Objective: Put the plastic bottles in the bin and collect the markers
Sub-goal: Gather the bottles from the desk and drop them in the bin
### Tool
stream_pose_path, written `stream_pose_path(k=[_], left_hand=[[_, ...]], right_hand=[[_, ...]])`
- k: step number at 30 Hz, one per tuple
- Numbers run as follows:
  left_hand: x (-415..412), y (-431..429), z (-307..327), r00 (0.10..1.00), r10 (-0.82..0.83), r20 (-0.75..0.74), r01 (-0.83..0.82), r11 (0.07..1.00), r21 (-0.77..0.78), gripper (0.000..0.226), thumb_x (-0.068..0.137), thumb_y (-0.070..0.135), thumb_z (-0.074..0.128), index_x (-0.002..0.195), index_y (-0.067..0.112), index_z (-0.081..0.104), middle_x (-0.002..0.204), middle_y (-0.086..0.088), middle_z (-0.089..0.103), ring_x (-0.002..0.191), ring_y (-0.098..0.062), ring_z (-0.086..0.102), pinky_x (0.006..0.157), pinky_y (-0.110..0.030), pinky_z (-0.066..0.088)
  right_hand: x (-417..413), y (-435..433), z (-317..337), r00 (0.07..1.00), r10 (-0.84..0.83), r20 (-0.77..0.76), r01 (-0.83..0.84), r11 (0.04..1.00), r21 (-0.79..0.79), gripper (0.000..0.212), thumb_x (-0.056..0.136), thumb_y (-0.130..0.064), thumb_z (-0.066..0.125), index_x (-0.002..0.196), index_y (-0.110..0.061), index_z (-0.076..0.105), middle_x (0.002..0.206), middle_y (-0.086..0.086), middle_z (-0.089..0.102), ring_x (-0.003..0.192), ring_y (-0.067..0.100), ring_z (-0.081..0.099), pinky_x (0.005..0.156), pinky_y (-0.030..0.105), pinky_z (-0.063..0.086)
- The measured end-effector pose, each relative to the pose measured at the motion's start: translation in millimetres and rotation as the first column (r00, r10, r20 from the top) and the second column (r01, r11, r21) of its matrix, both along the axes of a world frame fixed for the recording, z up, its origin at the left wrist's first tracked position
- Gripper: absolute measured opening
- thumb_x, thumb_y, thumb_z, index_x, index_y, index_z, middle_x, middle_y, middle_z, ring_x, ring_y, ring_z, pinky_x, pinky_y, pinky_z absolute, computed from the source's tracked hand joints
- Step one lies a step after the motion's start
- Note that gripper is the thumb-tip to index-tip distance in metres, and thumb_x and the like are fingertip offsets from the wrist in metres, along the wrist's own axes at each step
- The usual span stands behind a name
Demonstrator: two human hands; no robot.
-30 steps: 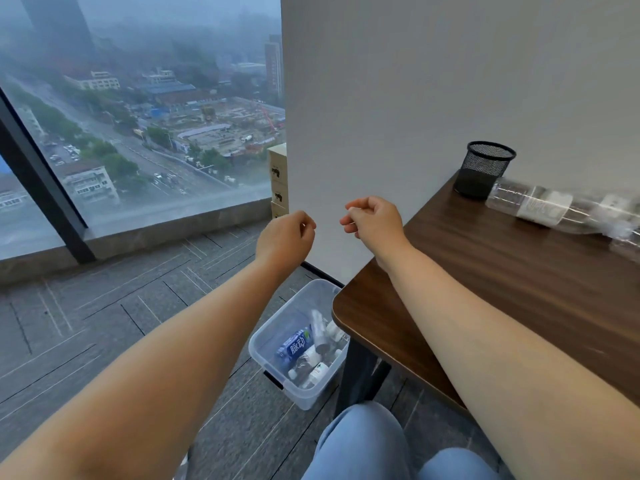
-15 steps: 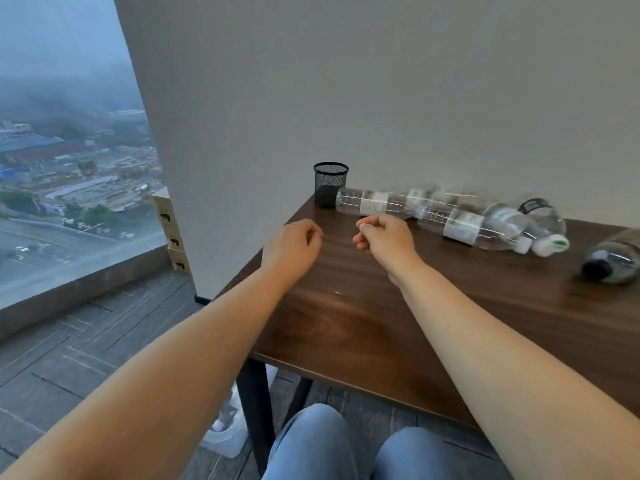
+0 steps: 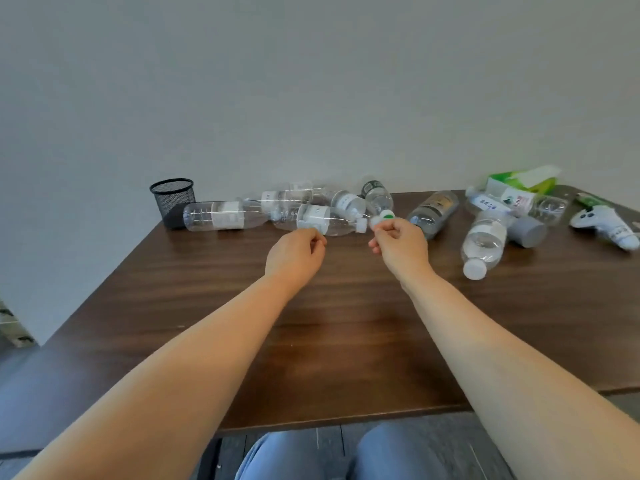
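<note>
Several clear plastic bottles lie on their sides along the back of the brown table (image 3: 214, 306): a long one (image 3: 221, 215) by the wall, one with a white cap (image 3: 322, 220) just beyond my left hand (image 3: 296, 252), a green-capped one (image 3: 379, 200) right behind my right hand (image 3: 401, 249), and a white-capped one (image 3: 483, 242) further right. Both hands hover over the table as loose fists with nothing visible in them. The right fingers are very close to the green cap. The bin is out of view. A green marker-like object (image 3: 590, 200) lies at the far right.
A black mesh pen cup (image 3: 172, 200) stands at the back left corner. A grey cylinder (image 3: 528, 232), a green tissue pack (image 3: 523, 180) and a white controller-shaped object (image 3: 606, 226) crowd the back right. The wall runs close behind the table.
My view has swung right from the window and floor bin to the table. Both fists have moved forward over the table, close to the bottles.
</note>
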State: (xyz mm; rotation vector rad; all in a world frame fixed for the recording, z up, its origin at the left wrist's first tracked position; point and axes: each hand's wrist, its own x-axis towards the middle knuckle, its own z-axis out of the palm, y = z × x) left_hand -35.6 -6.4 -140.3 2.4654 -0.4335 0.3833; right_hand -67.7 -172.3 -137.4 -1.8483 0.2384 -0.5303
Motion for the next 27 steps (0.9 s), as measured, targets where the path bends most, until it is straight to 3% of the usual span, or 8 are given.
stream_pose_path(k=[5, 9, 11, 14, 17, 20, 24, 27], left_hand=[[8, -59, -3, 0.993, -0.120, -0.006, 0.120, 0.992, -0.038, 0.028, 0.091, 0.021, 0.045, 0.117, 0.019, 0.055, 0.099, 0.003, 0.058, 0.088, -0.014, 0.056, 0.078, -0.030, 0.045], [20, -96, -9, 0.982, -0.188, 0.021, 0.188, 0.982, 0.016, 0.044, 0.090, 0.025, 0.052, 0.132, 0.016, 0.043, 0.132, -0.005, 0.045, 0.119, -0.022, 0.047, 0.091, -0.037, 0.046], [24, -113, -10, 0.977, -0.211, 0.035, 0.210, 0.977, 0.029, 0.049, 0.090, 0.024, 0.053, 0.136, 0.016, 0.038, 0.138, -0.007, 0.039, 0.126, -0.025, 0.039, 0.094, -0.038, 0.042], [32, -137, -11, 0.968, -0.252, 0.016, 0.251, 0.967, 0.039, 0.058, 0.089, 0.025, 0.054, 0.141, 0.018, 0.031, 0.144, -0.009, 0.030, 0.133, -0.026, 0.032, 0.100, -0.040, 0.040], [39, -157, -13, 0.961, -0.274, -0.042, 0.276, 0.960, 0.045, 0.066, 0.089, 0.028, 0.054, 0.146, 0.021, 0.022, 0.152, -0.010, 0.016, 0.140, -0.030, 0.021, 0.108, -0.044, 0.034], [45, -173, -17, 0.957, -0.272, -0.096, 0.279, 0.958, 0.072, 0.071, 0.090, 0.030, 0.053, 0.148, 0.025, 0.013, 0.157, -0.011, 0.004, 0.144, -0.033, 0.010, 0.112, -0.045, 0.026], [60, -190, -17, 0.967, -0.237, -0.094, 0.246, 0.965, 0.092, 0.077, 0.090, 0.034, 0.054, 0.149, 0.027, 0.005, 0.157, -0.014, -0.002, 0.145, -0.035, 0.006, 0.114, -0.045, 0.021], [69, -207, -15, 0.968, -0.227, -0.104, 0.239, 0.962, 0.129, 0.082, 0.089, 0.041, 0.054, 0.149, 0.028, -0.001, 0.157, -0.014, -0.006, 0.144, -0.038, 0.006, 0.115, -0.046, 0.019]], right_hand=[[-10, -61, -4, 0.968, -0.242, 0.073, 0.252, 0.943, -0.219, 0.011, 0.086, -0.013, 0.055, 0.095, -0.018, 0.060, 0.093, 0.000, 0.063, 0.090, 0.018, 0.057, 0.080, 0.029, 0.047], [-11, -101, -14, 0.902, -0.430, -0.044, 0.327, 0.746, -0.581, 0.046, 0.085, -0.030, 0.059, 0.128, -0.019, 0.048, 0.136, 0.006, 0.046, 0.130, 0.030, 0.037, 0.107, 0.037, 0.030], [-10, -116, -20, 0.863, -0.478, -0.165, 0.271, 0.714, -0.646, 0.064, 0.085, -0.039, 0.059, 0.141, -0.022, 0.033, 0.150, 0.008, 0.029, 0.139, 0.035, 0.023, 0.112, 0.043, 0.024], [-8, -132, -26, 0.824, -0.477, -0.305, 0.213, 0.760, -0.613, 0.080, 0.085, -0.041, 0.060, 0.148, -0.027, 0.014, 0.158, 0.007, 0.008, 0.142, 0.041, 0.013, 0.112, 0.047, 0.024], [-8, -140, -35, 0.823, -0.431, -0.370, 0.188, 0.821, -0.539, 0.083, 0.087, -0.036, 0.060, 0.150, -0.029, 0.005, 0.159, 0.007, -0.002, 0.138, 0.042, 0.023, 0.106, 0.045, 0.034], [-12, -142, -48, 0.877, -0.413, -0.247, 0.251, 0.831, -0.497, 0.075, 0.089, -0.021, 0.055, 0.149, -0.027, 0.010, 0.159, 0.009, 0.003, 0.133, 0.038, 0.035, 0.100, 0.042, 0.040], [-12, -145, -47, 0.924, -0.380, -0.043, 0.350, 0.885, -0.307, 0.072, 0.089, -0.008, 0.053, 0.149, -0.023, 0.014, 0.159, 0.005, 0.004, 0.145, 0.026, 0.018, 0.109, 0.034, 0.031], [-14, -146, -46, 0.926, -0.379, 0.006, 0.373, 0.908, -0.193, 0.075, 0.091, -0.008, 0.054, 0.149, -0.024, 0.010, 0.159, 0.004, 0.001, 0.147, 0.021, 0.011, 0.112, 0.031, 0.027]])
